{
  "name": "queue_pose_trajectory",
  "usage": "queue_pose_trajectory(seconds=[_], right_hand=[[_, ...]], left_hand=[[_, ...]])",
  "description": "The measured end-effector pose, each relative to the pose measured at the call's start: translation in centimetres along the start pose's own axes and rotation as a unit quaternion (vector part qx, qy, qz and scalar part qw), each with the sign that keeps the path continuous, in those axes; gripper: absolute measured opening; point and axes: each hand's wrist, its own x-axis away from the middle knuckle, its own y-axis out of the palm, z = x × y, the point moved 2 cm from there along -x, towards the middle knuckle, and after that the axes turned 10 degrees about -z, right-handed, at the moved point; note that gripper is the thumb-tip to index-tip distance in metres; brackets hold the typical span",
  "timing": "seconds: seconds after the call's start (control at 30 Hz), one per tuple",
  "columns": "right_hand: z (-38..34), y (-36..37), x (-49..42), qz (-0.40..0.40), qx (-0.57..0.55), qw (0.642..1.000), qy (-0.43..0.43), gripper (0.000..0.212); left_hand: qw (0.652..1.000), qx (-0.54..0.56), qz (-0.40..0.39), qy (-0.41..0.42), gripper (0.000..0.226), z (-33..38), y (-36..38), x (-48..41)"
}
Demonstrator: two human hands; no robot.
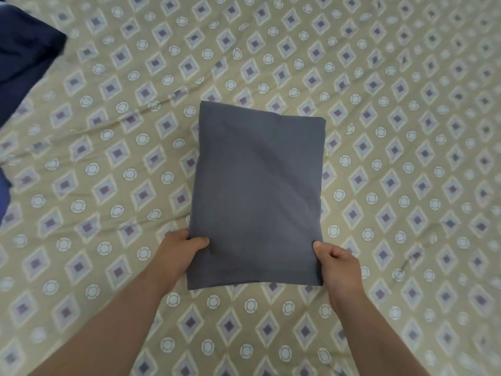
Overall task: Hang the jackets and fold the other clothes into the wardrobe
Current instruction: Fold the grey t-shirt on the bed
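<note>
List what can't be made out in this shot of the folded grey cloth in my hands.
Head view, grey folded cloth: which garment it is; its own folds hide the shape.
Head view, left hand and right hand: fingers beneath the cloth, hidden by it.
Head view, navy fabric: cut off by the left edge, blurred.
Wardrobe: outside the frame.

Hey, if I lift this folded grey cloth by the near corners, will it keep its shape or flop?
Probably floppy: the grey cloth shows soft creases, so its far end would likely sag. It seems light; the left hand and right hand grip only its near corners. The folded layers may slide apart.
</note>
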Motion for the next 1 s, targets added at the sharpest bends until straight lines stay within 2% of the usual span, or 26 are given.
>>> queue_pose_trajectory(seconds=[0.1,0.23,0.4,0.5,0.6,0.67,0.77,0.8,0.9,0.93,1.0], right_hand=[[-0.1,0.4,0.5,0.025,0.046,0.998,-0.037,0.018],[1.0,0.8,1.7,0.007,0.089,0.993,-0.073,0.034],[2.2,-1.2,1.8,-0.032,-0.095,0.995,-0.008,0.043],[2.5,-2.0,1.6,-0.026,-0.132,0.991,0.022,0.035],[1.7,-1.9,1.3,0.044,0.04,0.998,-0.02,0.021],[0.1,-1.0,1.4,0.062,0.18,0.975,-0.117,0.012],[-2.2,0.8,0.6,0.048,0.339,0.902,-0.264,0.04],[-3.0,1.5,0.1,0.039,0.365,0.886,-0.284,0.05],[-4.9,3.4,-1.6,0.001,0.455,0.837,-0.305,0.062],[-5.1,4.0,-1.9,-0.004,0.498,0.811,-0.306,0.063],[-5.1,5.1,-2.2,-0.001,0.558,0.77,-0.309,0.065]], left_hand=[[0.998,0.07,-0.007,0.003,0.019,-0.3,0.2,0.6],[0.993,0.1,-0.057,-0.015,0.018,-1.2,1.0,1.6],[0.986,0.133,-0.088,-0.047,0.021,-1.9,1.4,1.9],[0.997,0.021,-0.066,-0.031,0.019,-2.6,1.9,2.0],[0.997,-0.068,0.002,-0.018,0.004,-2.6,2.5,2.3],[0.988,-0.124,0.084,0.02,0.004,-1.9,2.3,2.4],[0.936,-0.237,0.205,0.162,0.008,0.0,2.1,2.8],[0.912,-0.282,0.213,0.207,0.005,0.6,2.3,2.8],[0.862,-0.436,0.126,0.227,0.063,1.8,3.7,1.3],[0.846,-0.474,0.104,0.22,0.07,2.2,4.3,0.6],[0.847,-0.477,0.119,0.201,0.073,3.5,4.9,-0.7]])
